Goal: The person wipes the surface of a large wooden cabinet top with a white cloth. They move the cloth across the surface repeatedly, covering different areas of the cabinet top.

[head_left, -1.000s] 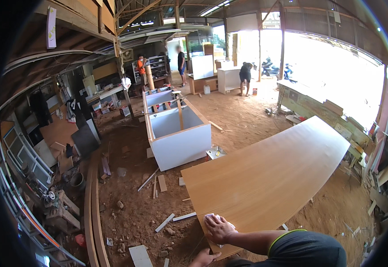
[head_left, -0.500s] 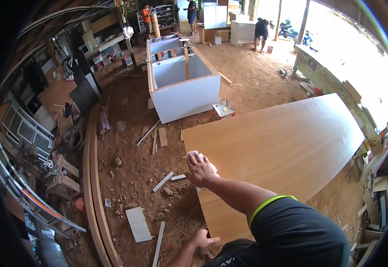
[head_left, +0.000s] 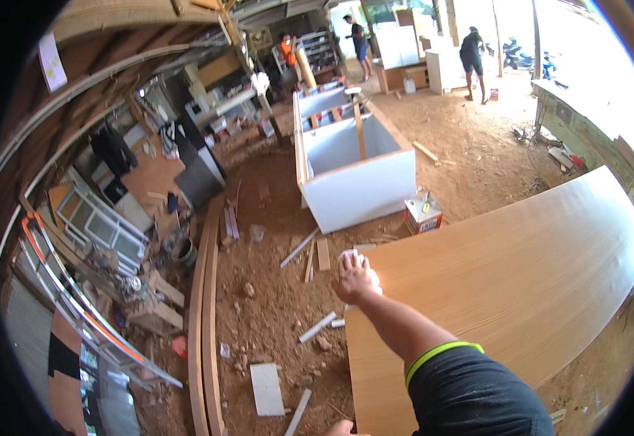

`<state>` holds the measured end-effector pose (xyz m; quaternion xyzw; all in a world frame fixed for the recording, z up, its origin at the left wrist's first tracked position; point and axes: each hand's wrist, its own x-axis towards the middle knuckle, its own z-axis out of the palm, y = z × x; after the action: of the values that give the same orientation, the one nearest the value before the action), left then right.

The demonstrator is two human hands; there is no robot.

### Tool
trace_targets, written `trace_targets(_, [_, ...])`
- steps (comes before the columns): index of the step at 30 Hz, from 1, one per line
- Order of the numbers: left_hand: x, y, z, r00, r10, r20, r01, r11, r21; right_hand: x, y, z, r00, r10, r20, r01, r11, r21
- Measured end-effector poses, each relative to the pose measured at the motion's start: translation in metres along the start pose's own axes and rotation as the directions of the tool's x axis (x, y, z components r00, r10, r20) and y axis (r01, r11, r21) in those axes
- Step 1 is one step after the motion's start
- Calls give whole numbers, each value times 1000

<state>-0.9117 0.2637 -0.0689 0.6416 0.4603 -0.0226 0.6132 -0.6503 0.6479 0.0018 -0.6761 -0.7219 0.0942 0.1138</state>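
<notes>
A large light-brown wooden board (head_left: 506,276) lies flat in front of me. My right hand (head_left: 357,280) reaches out to its far left corner, palm down on a small white cloth (head_left: 349,256) that shows under the fingers. The arm wears a dark sleeve with a yellow-green band. Only a sliver of my left hand (head_left: 340,429) shows at the bottom edge, by the board's near left edge; its fingers are hidden.
A small tin can (head_left: 423,213) stands on the dirt floor just beyond the board. Behind it is a white open cabinet carcass (head_left: 357,189). Wood scraps (head_left: 317,327) and long curved strips (head_left: 202,341) lie to the left. People stand far back.
My right hand has slid forward along the board's left edge to its far corner, arm stretching out. The view has tilted down and closer to the board.
</notes>
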Motion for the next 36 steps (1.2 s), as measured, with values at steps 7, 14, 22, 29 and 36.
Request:
trace_targets(7, [-4, -7, 50, 831, 215, -513, -382, 891, -246, -55, -8, -5, 997, 52, -59, -51, 998, 21])
trace_targets(14, [13, 27, 29, 949, 7, -314, -163, 867, -471, -195, -14, -16, 991, 119, -67, -119, 993, 3])
trace_targets(22, [46, 29, 24, 957, 188, -221, -260, 894, -365, -393, -58, -15, 964, 251, -90, -259, 960, -102])
trace_targets(29, [60, 33, 28, 937, 220, -271, -311, 881, -358, -450, -74, -1, 954, 282, -106, -294, 947, -132])
trace_targets(36, [68, 8, 23, 884, 307, -352, -393, 896, -206, -396, -48, 0, 977, 195, -91, -206, 970, -130])
